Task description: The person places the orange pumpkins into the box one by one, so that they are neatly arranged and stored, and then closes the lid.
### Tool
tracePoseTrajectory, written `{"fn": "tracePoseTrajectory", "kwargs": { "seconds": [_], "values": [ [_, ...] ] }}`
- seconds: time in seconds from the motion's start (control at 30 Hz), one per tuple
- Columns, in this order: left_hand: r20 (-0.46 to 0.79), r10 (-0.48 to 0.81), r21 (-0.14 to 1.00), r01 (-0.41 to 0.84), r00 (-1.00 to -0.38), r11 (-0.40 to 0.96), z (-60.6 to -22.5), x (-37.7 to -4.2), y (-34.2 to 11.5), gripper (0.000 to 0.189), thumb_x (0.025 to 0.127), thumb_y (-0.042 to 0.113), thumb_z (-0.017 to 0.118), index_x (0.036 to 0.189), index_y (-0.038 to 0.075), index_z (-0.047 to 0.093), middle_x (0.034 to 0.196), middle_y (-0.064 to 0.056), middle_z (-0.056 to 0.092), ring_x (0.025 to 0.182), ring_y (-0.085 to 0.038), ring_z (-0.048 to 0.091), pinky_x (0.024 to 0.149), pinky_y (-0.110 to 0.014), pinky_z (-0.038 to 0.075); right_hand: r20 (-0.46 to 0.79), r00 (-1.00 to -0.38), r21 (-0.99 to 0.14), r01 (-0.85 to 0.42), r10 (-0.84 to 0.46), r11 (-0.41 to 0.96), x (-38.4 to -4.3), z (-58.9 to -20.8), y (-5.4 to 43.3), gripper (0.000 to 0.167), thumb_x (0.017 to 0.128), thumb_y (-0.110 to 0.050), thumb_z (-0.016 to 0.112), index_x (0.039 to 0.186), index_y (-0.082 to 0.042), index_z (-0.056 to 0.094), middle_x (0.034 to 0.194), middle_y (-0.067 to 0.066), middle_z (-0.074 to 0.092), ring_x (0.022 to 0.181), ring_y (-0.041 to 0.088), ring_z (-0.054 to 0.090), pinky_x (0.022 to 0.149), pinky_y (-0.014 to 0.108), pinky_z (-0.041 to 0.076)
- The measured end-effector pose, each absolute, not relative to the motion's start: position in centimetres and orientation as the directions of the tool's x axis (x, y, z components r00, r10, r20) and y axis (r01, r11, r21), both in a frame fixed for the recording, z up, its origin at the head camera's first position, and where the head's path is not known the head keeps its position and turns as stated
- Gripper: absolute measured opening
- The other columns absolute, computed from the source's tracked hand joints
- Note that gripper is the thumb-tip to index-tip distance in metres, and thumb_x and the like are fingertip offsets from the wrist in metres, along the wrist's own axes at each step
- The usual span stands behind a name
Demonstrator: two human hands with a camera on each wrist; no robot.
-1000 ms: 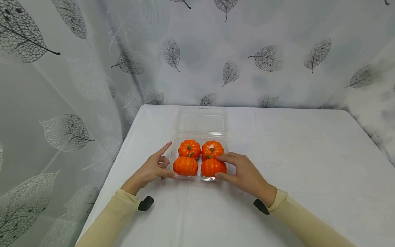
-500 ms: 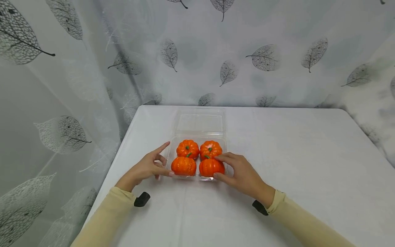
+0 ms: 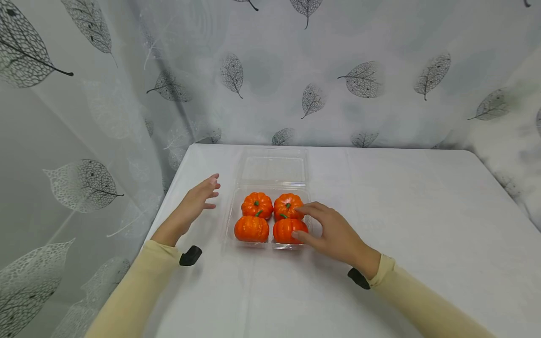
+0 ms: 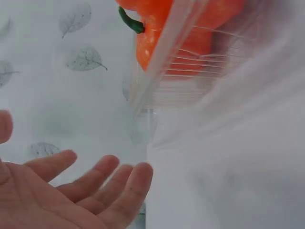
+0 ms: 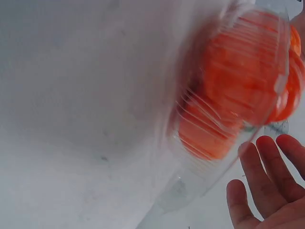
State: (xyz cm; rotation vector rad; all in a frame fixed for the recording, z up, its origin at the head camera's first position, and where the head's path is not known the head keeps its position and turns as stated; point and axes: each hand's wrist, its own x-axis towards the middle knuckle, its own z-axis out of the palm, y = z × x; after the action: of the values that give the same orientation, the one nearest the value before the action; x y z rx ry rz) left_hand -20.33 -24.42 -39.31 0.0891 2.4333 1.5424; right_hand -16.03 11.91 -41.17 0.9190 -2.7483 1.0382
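Several small orange pumpkins with green stems sit in two rows inside a clear plastic clamshell container (image 3: 270, 188), its lid (image 3: 274, 168) folded back flat behind it. My left hand (image 3: 192, 204) is raised off the container's left side, fingers spread and holding nothing; the left wrist view shows its palm (image 4: 71, 205) apart from the plastic wall. At the front right pumpkin (image 3: 283, 229), my right hand (image 3: 336, 237) hovers with thumb and forefinger apart, overlapping it in the head view. In the right wrist view its fingers (image 5: 262, 179) are extended near the container's rim.
The container stands left of centre on a white-covered table (image 3: 389, 211). Behind and to the left hangs a pale curtain (image 3: 270, 70) with a leaf print. A dark wrist-worn device (image 3: 191, 256) shows at the left cuff, another (image 3: 358, 279) at the right.
My left hand has let go of the container's left edge and moved up and left. My right hand's thumb and forefinger have spread and lifted slightly. The pumpkins stay in place.
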Motion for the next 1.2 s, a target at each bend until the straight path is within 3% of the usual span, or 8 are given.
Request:
{"fn": "tracePoseTrajectory", "kwargs": {
  "seconds": [0.13,0.27,0.47,0.63,0.77,0.97,1.1,1.2],
  "values": [
    [-0.003,0.191,0.928,0.069,-0.982,0.367,-38.5,-20.9,-23.7,0.064,0.109,0.05,0.031,0.161,0.014,0.026,0.155,-0.017,0.04,0.146,-0.033,0.032,0.115,-0.052,0.031,0.269,-0.816,-0.604,-0.557,-0.512,0.57,-17.0,-39.7,11.9,0.056,0.092,-0.038,0.076,0.136,-0.008,0.061,0.134,0.003,0.061,0.126,0.023,0.057,0.103,0.048,0.047],
    [0.197,0.195,0.92,0.251,-0.961,0.302,-37.8,-21.5,-22.9,0.057,0.112,0.041,0.028,0.159,0.009,0.032,0.151,-0.015,0.048,0.145,-0.025,0.034,0.118,-0.048,0.027,0.295,-0.811,-0.633,-0.562,-0.505,0.533,-18.4,-37.8,11.8,0.057,0.094,-0.038,0.073,0.142,-0.011,0.057,0.14,0.001,0.057,0.132,0.024,0.052,0.107,0.05,0.043],
    [0.305,0.213,0.948,0.318,-0.928,0.03,-36.6,-23.0,-22.4,0.081,0.104,0.065,0.022,0.159,0.007,0.029,0.157,-0.015,0.039,0.147,-0.023,0.032,0.12,-0.043,0.022,0.361,-0.823,-0.758,-0.533,-0.438,0.376,-21.1,-35.5,11.9,0.052,0.101,-0.029,0.066,0.147,-0.01,0.052,0.145,0.004,0.054,0.135,0.022,0.05,0.109,0.043,0.042],
    [0.284,0.28,0.936,0.202,-0.917,-0.289,-36.0,-24.5,-23.1,0.094,0.098,0.075,0.016,0.162,0.006,0.019,0.164,-0.015,0.025,0.152,-0.027,0.02,0.122,-0.044,0.015,0.384,-0.867,-0.897,-0.432,-0.317,0.094,-23.7,-34.8,12.0,0.043,0.107,-0.017,0.052,0.146,0.002,0.05,0.145,0.013,0.054,0.132,0.028,0.053,0.108,0.036,0.042],
    [0.224,0.319,0.87,0.041,-0.921,-0.491,-36.5,-25.3,-24.3,0.101,0.094,0.081,0.017,0.162,0.007,0.014,0.165,-0.01,0.024,0.152,-0.025,0.019,0.122,-0.045,0.014,0.287,-0.926,-0.957,-0.264,-0.245,-0.123,-25.4,-34.6,12.1,0.052,0.11,-0.029,0.045,0.147,0.007,0.044,0.147,0.021,0.049,0.135,0.031,0.05,0.11,0.038,0.039],
    [0.112,0.353,0.632,-0.207,-0.929,-0.747,-38.5,-26.7,-26.1,0.114,0.087,0.086,0.038,0.163,0.009,0.003,0.167,-0.01,0.013,0.153,-0.029,0.012,0.122,-0.046,0.014,0.061,-0.963,-0.935,0.037,-0.261,-0.353,-27.5,-35.5,12.8,0.072,0.108,-0.05,0.038,0.159,-0.002,0.024,0.159,0.013,0.035,0.145,0.026,0.036,0.117,0.038,0.03],
    [0.037,0.359,0.45,-0.305,-0.932,-0.839,-40.0,-27.6,-26.9,0.125,0.08,0.083,0.057,0.163,0.01,-0.001,0.168,-0.011,0.008,0.153,-0.029,0.012,0.122,-0.046,0.015,-0.029,-0.959,-0.878,0.159,-0.282,-0.452,-28.8,-37.1,13.4,0.08,0.105,-0.056,0.038,0.162,-0.005,0.012,0.165,0.011,0.023,0.15,0.024,0.027,0.12,0.038,0.023],
    [0.0,0.367,0.357,-0.343,-0.93,-0.869,-41.0,-28.2,-27.1,0.129,0.077,0.08,0.064,0.163,0.011,-0.002,0.168,-0.01,0.007,0.153,-0.03,0.012,0.122,-0.046,0.015,-0.096,-0.951,-0.838,0.237,-0.296,-0.492,-29.6,-38.4,13.8,0.087,0.104,-0.059,0.04,0.163,-0.006,0.004,0.167,0.01,0.014,0.152,0.024,0.02,0.121,0.037,0.019]
  ]
}}
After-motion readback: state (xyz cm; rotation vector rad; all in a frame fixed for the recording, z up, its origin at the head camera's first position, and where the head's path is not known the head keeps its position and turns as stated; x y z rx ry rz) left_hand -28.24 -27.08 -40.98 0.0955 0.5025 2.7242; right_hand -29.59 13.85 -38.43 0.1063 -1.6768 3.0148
